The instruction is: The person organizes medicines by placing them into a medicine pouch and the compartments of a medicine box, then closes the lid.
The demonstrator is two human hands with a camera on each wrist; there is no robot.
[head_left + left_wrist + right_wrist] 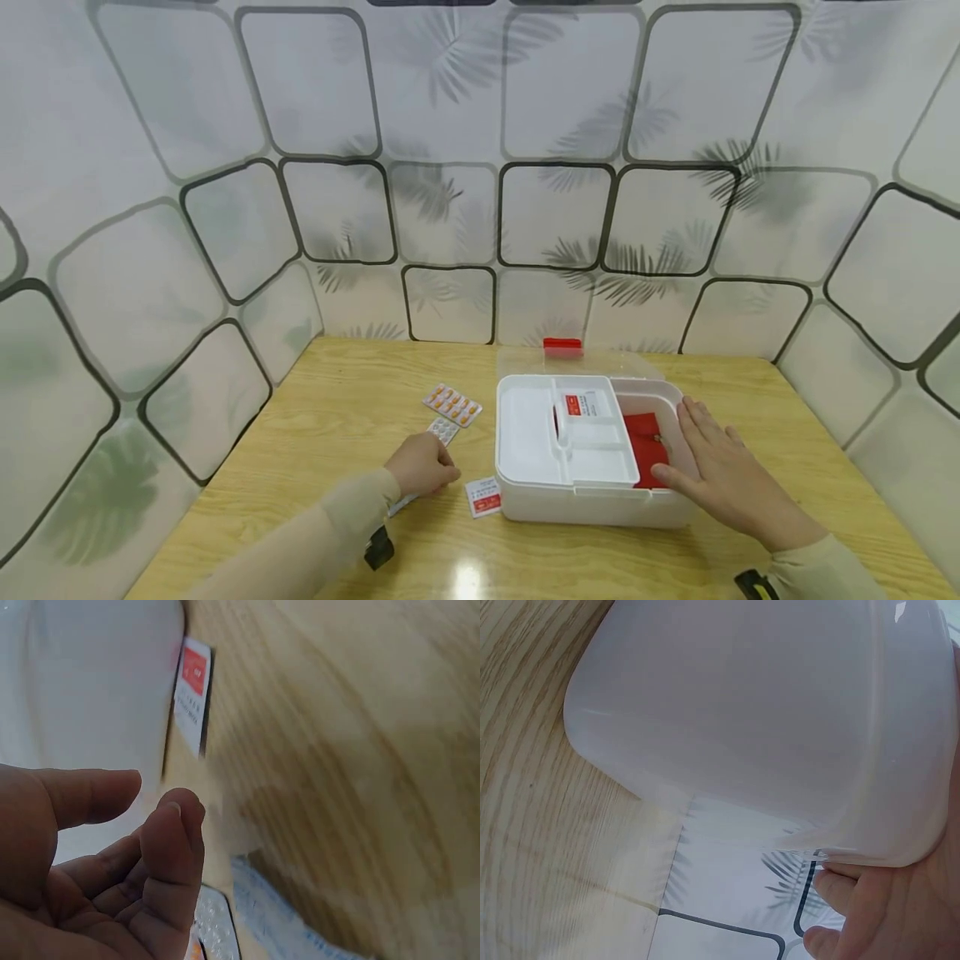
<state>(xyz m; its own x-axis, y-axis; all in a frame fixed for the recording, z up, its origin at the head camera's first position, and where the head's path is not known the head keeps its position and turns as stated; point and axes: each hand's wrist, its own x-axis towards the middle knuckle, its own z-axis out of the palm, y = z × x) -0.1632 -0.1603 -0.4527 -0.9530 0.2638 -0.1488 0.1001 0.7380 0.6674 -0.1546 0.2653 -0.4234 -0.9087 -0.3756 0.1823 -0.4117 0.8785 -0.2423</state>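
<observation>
White plastic box (592,507) is standing on the table (360,379), the right grip (720,473) resting along its right rim with fingers extended. One red-panelled packet (582,405) is lying in the box's tray (525,429), a second packet (483,497) on the table beside the box, both carrying print too small to read. The left grip (423,465) is curving loosely near an orange-capsule blister pack (452,406), thumb and forefinger parted.

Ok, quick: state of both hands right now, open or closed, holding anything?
Left hand: open, fingers loosely curled, thumb apart, holding nothing.
Right hand: open, resting on the rim of the white rectangular plastic box.
</observation>
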